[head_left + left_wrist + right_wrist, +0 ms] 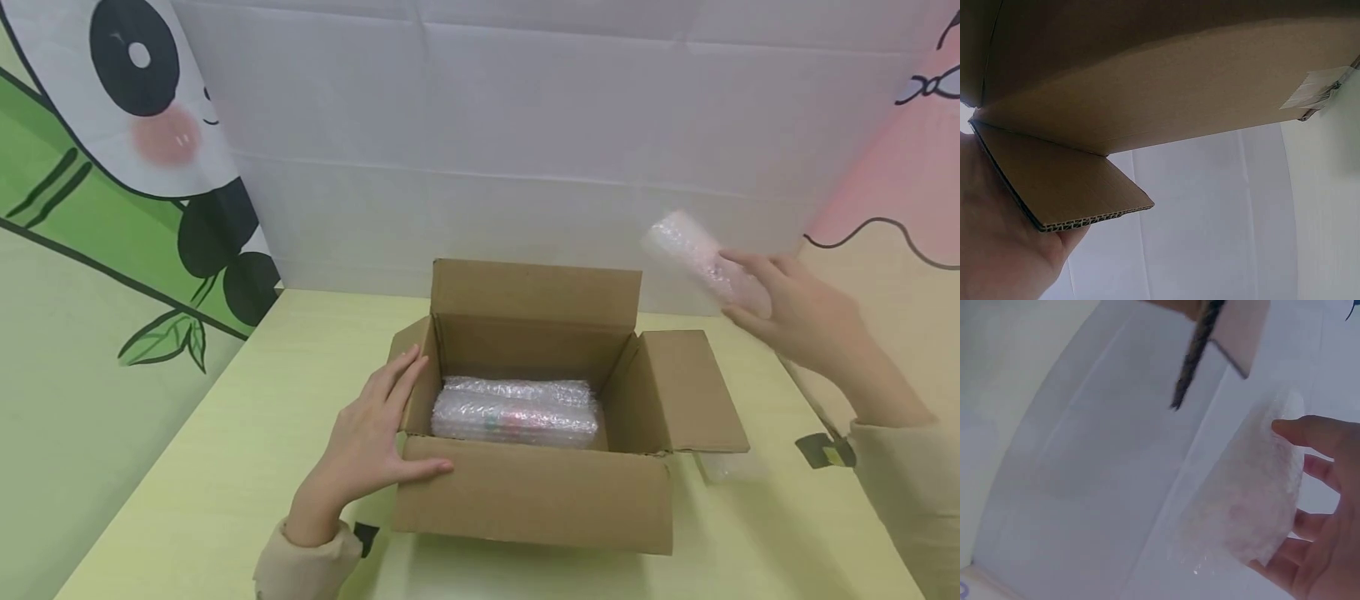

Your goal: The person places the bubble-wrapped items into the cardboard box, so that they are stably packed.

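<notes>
An open cardboard box [532, 496] stands on the table with its flaps spread. Inside lie bubble-wrapped bundles [517, 417], side by side, with faint coloured print under the wrap. My left hand [367, 437] rests on the box's left corner, fingers fairly straight over the left flap [1066, 178] and thumb touching the front flap. Up to the right of the box, my right hand [802, 312] holds another bubble-wrapped bundle [705, 262] tilted in the air. In the right wrist view, thumb and fingers curve around this bundle [1247, 494], whose contents look pinkish and blurred.
A piece of clear bubble wrap [731, 467] shows below the box's right flap [693, 392]. Behind the pale yellow table [315, 367] hangs a white sheet [525, 167]. Cartoon-printed walls flank both sides. Clear tape [1316, 87] crosses the box's edge.
</notes>
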Tool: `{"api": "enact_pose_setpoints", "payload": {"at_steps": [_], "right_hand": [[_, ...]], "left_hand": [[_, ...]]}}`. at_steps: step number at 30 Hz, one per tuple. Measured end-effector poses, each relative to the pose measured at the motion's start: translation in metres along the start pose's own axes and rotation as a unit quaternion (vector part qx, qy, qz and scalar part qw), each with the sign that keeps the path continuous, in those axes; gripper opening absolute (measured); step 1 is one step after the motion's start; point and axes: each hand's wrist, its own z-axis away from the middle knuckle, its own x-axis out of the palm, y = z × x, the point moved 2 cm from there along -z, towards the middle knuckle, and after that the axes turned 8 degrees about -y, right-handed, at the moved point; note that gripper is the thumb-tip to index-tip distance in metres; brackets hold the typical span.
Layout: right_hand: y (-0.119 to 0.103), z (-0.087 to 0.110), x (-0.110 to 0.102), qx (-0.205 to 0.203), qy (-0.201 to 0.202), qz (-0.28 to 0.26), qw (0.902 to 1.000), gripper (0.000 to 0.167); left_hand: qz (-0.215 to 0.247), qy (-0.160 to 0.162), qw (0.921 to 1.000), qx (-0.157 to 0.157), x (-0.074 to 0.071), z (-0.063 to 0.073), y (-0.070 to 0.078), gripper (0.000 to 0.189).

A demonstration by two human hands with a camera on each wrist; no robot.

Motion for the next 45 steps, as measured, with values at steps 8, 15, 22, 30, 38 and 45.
{"api": "enact_pose_setpoints", "payload": {"at_steps": [8,15,22,30,38,45], "right_hand": [[-0.078,-0.012,-0.017,-0.144,0.028,0.028,0.9887,0.060],[-0.125,-0.024,-0.012,-0.221,-0.059,0.052,0.9722,0.061],[-0.157,-0.038,0.006,-0.278,-0.102,0.081,0.9517,0.054],[-0.178,-0.051,0.040,-0.320,-0.108,0.163,0.9271,0.055],[-0.186,-0.053,0.062,-0.316,-0.136,0.186,0.9204,0.056],[-0.185,-0.053,0.070,-0.321,-0.133,0.211,0.9135,0.056]], "left_hand": [[0.000,0.003,1.0000,0.003,0.002,0.000,-0.001,0.118],[0.001,0.005,1.0000,0.004,0.002,0.001,0.000,0.118],[0.003,0.010,0.9999,0.007,0.001,0.000,0.001,0.118],[0.002,0.014,0.9999,0.009,0.002,0.000,0.000,0.117],[0.001,0.014,0.9998,0.012,0.004,-0.001,0.000,0.116],[0.003,0.019,0.9997,0.013,0.004,0.000,0.000,0.117]]}}
